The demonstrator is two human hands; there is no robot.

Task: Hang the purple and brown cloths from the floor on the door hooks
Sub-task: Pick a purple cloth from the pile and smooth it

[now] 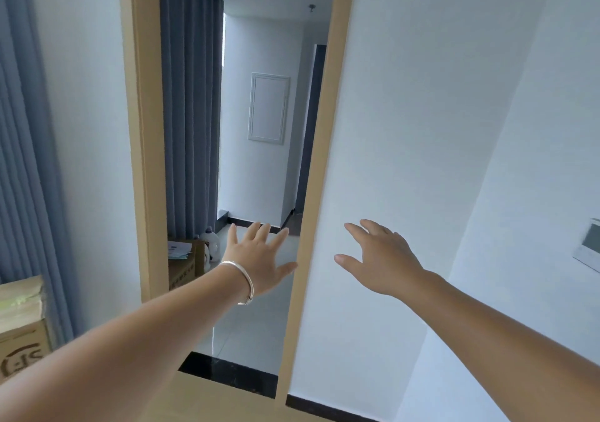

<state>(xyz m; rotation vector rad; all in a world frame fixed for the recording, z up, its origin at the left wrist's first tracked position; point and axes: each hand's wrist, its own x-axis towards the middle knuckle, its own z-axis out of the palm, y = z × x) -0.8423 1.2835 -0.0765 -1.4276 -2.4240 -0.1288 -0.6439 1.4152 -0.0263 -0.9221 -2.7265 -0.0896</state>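
In the doorway ahead, neither the purple nor the brown cloth is showing, and no door hooks are showing either, so where they lie cannot be told from this view. Both hands are reaching forward with nothing in them. The left hand (259, 256) is stretching into the opening with its grip apart, fingers straight and fanned, the thumb lying near or against the tan door frame (319, 175) on the right side of the opening; whether it is actually touching is unclear. A silver bangle (242, 282) is sitting around the left wrist. The right hand (383, 259) is hanging in front of the white wall (406, 113) just right of that frame, its grip also apart, fingers relaxed and slightly bent, holding nothing.

Beyond the hands, a pale tiled floor (240, 321) is running through the opening past a dark threshold strip (227, 373). Grey-blue curtains (191, 113) are hanging inside the far room at the left, with a cardboard box (185, 266) standing at their foot and a white jug-like container (211, 246) just behind it. A white framed wall panel (268, 108) is sitting on the far wall. Another cardboard box (22, 330) is standing at the lower left beside a nearer curtain (22, 162), and a white wall-mounted screen (589, 246) is showing at the right edge.
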